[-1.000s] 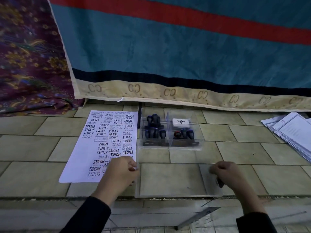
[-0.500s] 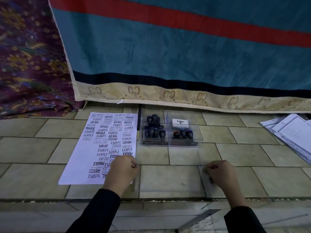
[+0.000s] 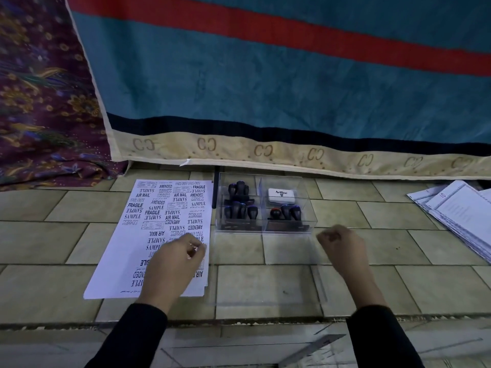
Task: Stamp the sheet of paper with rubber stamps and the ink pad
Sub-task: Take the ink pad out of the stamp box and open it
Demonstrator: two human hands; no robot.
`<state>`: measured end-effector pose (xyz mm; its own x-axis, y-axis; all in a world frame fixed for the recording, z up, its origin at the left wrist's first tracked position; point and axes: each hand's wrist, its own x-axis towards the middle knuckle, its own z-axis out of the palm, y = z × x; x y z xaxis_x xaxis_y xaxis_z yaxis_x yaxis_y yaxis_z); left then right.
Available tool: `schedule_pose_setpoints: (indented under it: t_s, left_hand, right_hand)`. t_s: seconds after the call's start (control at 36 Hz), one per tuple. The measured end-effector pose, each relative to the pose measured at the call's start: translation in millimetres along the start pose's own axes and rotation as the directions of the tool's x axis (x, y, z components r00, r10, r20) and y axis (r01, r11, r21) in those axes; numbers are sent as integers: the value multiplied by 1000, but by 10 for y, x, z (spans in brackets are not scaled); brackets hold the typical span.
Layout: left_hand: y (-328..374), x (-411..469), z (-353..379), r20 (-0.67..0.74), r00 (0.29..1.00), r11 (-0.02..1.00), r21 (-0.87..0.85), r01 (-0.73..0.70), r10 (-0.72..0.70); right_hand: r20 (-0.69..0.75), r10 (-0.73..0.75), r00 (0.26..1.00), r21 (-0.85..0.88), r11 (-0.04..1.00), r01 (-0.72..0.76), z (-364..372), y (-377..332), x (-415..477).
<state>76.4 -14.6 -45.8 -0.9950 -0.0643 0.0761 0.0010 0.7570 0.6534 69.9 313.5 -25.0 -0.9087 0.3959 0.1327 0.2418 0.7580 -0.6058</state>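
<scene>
**A:** Where is the sheet of paper?

**B:** The sheet of paper [image 3: 111,272] lies flat on the tiled floor [image 3: 398,248], left of centre. Most of it is covered in black stamped words such as FRAGILE, SAMPLE, AIR MAIL and AMENDED, some upside down. Its near left part is bare.

**A:** And the stamps?

**B:** They are just to the right of the sheet, in a clear box [image 3: 305,211] with dividers. The rubber stamps [image 3: 240,189] stand upright with their dark handles up. They fill the two left compartments and the near right one, where one handle is red on top. The white ink pad [image 3: 281,195], marked Artline, sits closed in the far right compartment.

**A:** What are the hands doing?

**B:** Both are at a clear lid [image 3: 265,277] that lies in front of the box. The left hand [image 3: 175,261] is over the sheet's near right part, its fingers curled and pinching the lid's left edge. The right hand [image 3: 341,245] is curled too and pinches the lid's far right corner, close to the front of the box. The lid is hard to see, so I cannot tell how far it is off the tiles. Both sleeves are black.

**A:** Anything else around?

**B:** A stack of printed papers [image 3: 462,216] lies at the far right. A teal blanket [image 3: 265,88] with a red stripe hangs behind the box. A purple floral cloth [image 3: 39,102] is at the left.
</scene>
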Motion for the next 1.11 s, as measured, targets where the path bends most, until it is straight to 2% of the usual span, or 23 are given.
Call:
schedule_pose_setpoints:
  t_s: [0.11,0.17,0.25,0.36,0.53,0.67,0.81,0.94,1.06,1.11]
  left_hand:
    - [-130,145,-20,-87,992,995,26,-93,95]
    - [-168,251,20,-104,985,988,95,-124,134]
    - [-185,388,119,-77,987,973,194,-126,143]
    - [-235,461,256,-55,989,966,232,-118,134]
    - [-347,451,370,-60,988,960,251,-125,145]
    - [-367,466,387,-69,986,961,243,-129,150]
    - [-387,473,402,-72,986,961,241,-132,153]
    - [-369,462,389,-83,985,963,235,-129,152]
    - [-353,455,371,-77,988,974,195,-118,136]
    - [-359,451,354,-83,990,985,139,-102,114]
  right_hand:
    - [-61,-155,986,54,986,158,94,-413,441]
    - [-13,-179,984,51,982,179,216,-594,692]
    - [134,-170,976,-62,982,179,429,-778,998]
    - [242,-102,965,-178,973,148,608,-856,1166]
    - [311,8,951,-244,967,72,757,-820,1286]
    - [399,23,917,-365,921,136,775,-863,1379]
    - [433,-4,901,-407,891,200,800,-871,1449]
    - [432,-39,901,-339,919,202,826,-865,1475]
    - [401,-64,914,-103,988,115,755,-771,1497]
    - [374,-104,921,-16,993,119,709,-719,1481]
